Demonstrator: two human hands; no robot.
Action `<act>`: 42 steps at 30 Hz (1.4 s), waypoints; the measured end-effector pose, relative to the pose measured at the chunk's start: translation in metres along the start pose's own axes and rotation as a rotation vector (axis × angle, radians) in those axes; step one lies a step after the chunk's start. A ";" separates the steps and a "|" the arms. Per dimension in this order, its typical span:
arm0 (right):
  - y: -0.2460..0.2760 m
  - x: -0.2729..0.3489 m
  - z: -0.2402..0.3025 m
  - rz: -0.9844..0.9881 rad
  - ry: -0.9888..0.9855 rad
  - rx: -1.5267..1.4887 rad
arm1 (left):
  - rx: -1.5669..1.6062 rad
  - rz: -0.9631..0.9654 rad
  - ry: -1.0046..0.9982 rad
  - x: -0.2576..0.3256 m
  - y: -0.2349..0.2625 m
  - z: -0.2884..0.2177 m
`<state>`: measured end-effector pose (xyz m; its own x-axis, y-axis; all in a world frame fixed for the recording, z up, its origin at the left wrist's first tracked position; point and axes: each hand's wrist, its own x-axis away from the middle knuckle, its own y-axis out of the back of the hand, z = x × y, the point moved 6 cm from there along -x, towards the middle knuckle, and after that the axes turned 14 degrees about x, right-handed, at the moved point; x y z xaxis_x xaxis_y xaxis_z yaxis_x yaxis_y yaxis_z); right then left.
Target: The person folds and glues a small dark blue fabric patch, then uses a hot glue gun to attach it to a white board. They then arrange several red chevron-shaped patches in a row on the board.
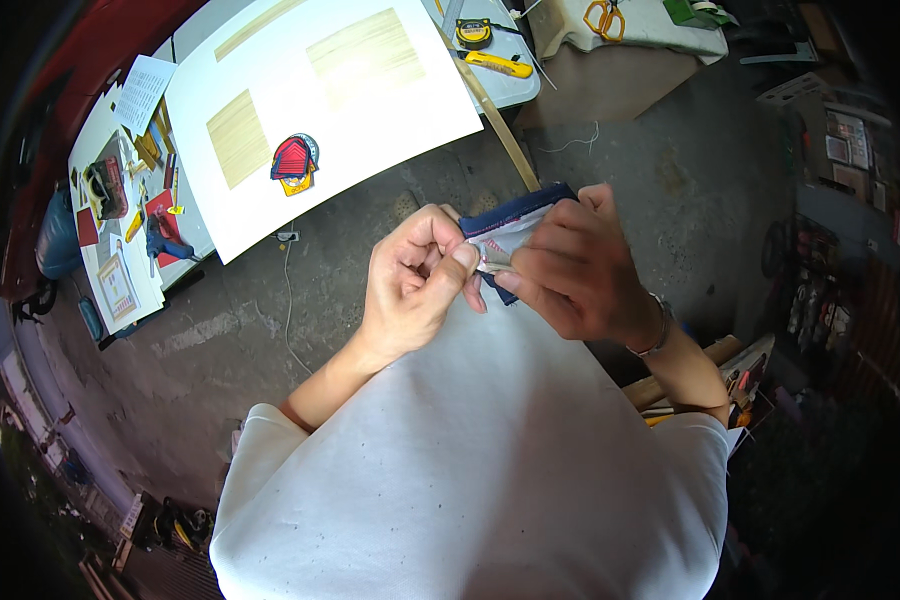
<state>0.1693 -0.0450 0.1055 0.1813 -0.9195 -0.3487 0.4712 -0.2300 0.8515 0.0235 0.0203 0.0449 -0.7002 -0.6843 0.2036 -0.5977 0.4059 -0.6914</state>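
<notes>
- Cloth, navy-edged, is hanging between left hand and right hand, both pinching.
- I'm seeing floor showing between it and the white sheet.
- Fingers are covering its middle; I'm not making out its underside.

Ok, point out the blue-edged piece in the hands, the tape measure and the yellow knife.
Blue-edged piece (pixel 515 209), head view: its upper blue edge.
Tape measure (pixel 474 35), head view: its case.
Yellow knife (pixel 498 65), head view: its handle.

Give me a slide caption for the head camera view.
Left hand and right hand pinch a navy-edged piece near a white board bearing patches.
</notes>
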 end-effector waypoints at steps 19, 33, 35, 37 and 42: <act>-0.038 -0.002 -0.031 -0.113 -0.569 -0.052 | -0.256 0.010 -0.157 -0.027 0.022 0.022; -0.046 -0.004 -0.033 -0.200 -0.758 -0.076 | -1.010 -0.100 -0.753 -0.019 0.018 -0.029; -0.040 -0.006 -0.031 -0.213 -0.750 0.024 | -1.013 -0.087 -0.750 -0.019 0.016 -0.031; -0.036 -0.007 -0.028 -0.182 -0.726 0.056 | -1.015 -0.067 -0.721 -0.021 0.016 -0.032; -0.029 -0.014 -0.026 -0.170 -0.655 0.138 | -0.956 -0.005 -0.733 -0.023 0.017 -0.032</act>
<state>0.1754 -0.0172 0.0759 -0.4644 -0.8602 -0.2107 0.3253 -0.3869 0.8628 0.0165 0.0621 0.0504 -0.4938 -0.7429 -0.4519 -0.8647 0.4746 0.1647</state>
